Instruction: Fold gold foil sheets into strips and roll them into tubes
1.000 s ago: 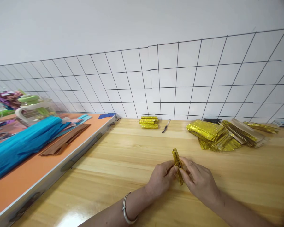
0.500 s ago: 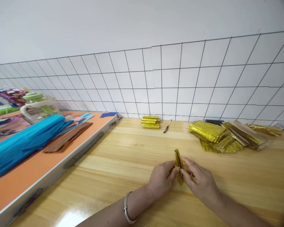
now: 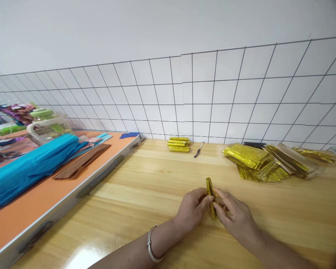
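Observation:
A narrow folded bundle of gold foil (image 3: 208,184) stands nearly lengthwise away from me, just above the wooden table (image 3: 145,201). My left hand (image 3: 194,207) pinches its left side, the thumb lying across the middle. From the right, my right hand (image 3: 233,211) grips the same bundle between thumb and fingers. A dark gap runs between the bundle's folds. Part of its middle is hidden behind the fingers.
Several gold foil rolls (image 3: 179,144) lie stacked by the wall beside a pen (image 3: 199,150). Gold foil sheets (image 3: 248,157) are piled at the right. Blue crepe paper (image 3: 42,160) and a brown strip (image 3: 84,164) rest on an orange board (image 3: 58,201) at the left.
The left thumb has shifted slightly up along the bundle. Both hands keep their hold on it, and the view has turned a little.

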A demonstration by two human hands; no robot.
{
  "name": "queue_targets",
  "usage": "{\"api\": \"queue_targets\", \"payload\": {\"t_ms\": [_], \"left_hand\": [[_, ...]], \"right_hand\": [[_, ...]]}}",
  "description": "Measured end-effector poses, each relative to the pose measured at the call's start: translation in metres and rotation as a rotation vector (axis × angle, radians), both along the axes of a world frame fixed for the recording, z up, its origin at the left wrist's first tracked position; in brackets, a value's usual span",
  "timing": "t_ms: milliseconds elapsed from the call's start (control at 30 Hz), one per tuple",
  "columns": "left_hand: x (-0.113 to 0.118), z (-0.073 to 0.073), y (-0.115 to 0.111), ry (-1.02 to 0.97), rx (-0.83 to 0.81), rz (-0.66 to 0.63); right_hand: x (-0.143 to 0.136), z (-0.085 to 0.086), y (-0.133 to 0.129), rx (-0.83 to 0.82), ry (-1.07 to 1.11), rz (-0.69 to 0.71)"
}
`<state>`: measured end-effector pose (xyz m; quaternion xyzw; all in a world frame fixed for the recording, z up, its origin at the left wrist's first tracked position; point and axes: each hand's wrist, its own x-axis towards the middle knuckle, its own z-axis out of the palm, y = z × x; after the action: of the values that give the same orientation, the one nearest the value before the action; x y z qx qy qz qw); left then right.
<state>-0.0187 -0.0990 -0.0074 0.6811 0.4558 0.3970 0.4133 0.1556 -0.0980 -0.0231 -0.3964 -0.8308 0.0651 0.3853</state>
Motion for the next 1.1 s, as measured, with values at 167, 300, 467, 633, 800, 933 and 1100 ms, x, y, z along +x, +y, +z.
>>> {"api": "queue_targets", "payload": {"t_ms": [167,300,467,633,800,933,1100], "left_hand": [[0.001,-0.007,0.003,-0.192,-0.037,0.014],[0.000,-0.010,0.006,-0.208,0.017,0.060],[-0.003,-0.008,0.007,-0.196,0.067,0.061],[-0.005,-0.005,0.010,-0.231,0.066,0.062],[-0.010,0.001,0.015,-0.319,-0.001,0.030],[-0.014,0.002,0.019,-0.364,-0.062,0.033],[-0.016,0.003,0.022,-0.378,-0.031,0.047]], "right_hand": [[-0.001,-0.002,-0.002,-0.016,0.006,0.023],[-0.001,0.000,-0.003,-0.026,0.004,0.025],[-0.002,0.006,-0.004,-0.041,0.003,0.040],[-0.001,0.007,-0.002,-0.057,-0.007,0.047],[0.001,0.005,-0.001,0.002,-0.013,0.065],[0.001,0.005,0.000,0.015,-0.032,0.085],[0.001,0.007,0.001,0.011,-0.044,0.126]]}}
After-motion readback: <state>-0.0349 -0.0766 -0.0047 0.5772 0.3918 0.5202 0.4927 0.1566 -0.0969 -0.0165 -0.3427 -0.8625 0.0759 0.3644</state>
